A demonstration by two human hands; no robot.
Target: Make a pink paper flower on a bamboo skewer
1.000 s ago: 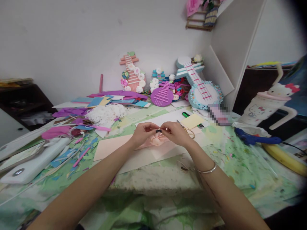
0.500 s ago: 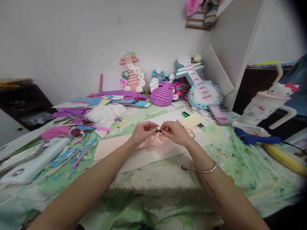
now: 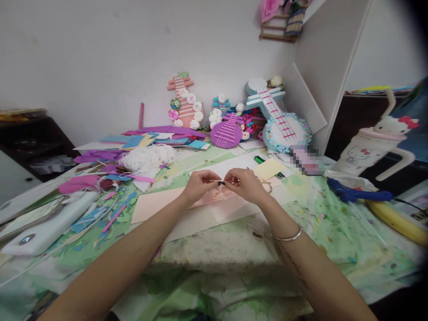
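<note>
Head view: the left hand (image 3: 199, 182) and the right hand (image 3: 245, 183) meet just above the centre of the frame, fingertips almost touching, both pinched narrow on a small pale pink folded paper piece (image 3: 219, 195) that sits between and slightly below them. The exact grip of each finger on the paper cannot be resolved (the piece is small and partly covered by the hands). The pink piece is held just over a larger pale pink sheet (image 3: 152, 206), which lies flat on the green-spattered table (image 3: 334, 232) and extends toward centre left. A silver bangle (image 3: 286, 236) circles the right wrist, lower right of centre. Just beyond the right hand lie a yellow square of paper (image 3: 268, 169) and a green marker (image 3: 258, 159). At centre left, a heap of white lace (image 3: 149, 157) sits among pink, purple and blue paper scraps (image 3: 110, 209). Against the wall in the upper centre stand three paper instruments: a pink one (image 3: 183, 102), a purple one (image 3: 226, 133) and a light blue one (image 3: 279, 120). At the right of the frame lie a blue glue gun (image 3: 354, 192) and, behind it, a white cat-figure cup (image 3: 371, 147). A white device (image 3: 47, 229) rests at lower left.
</note>
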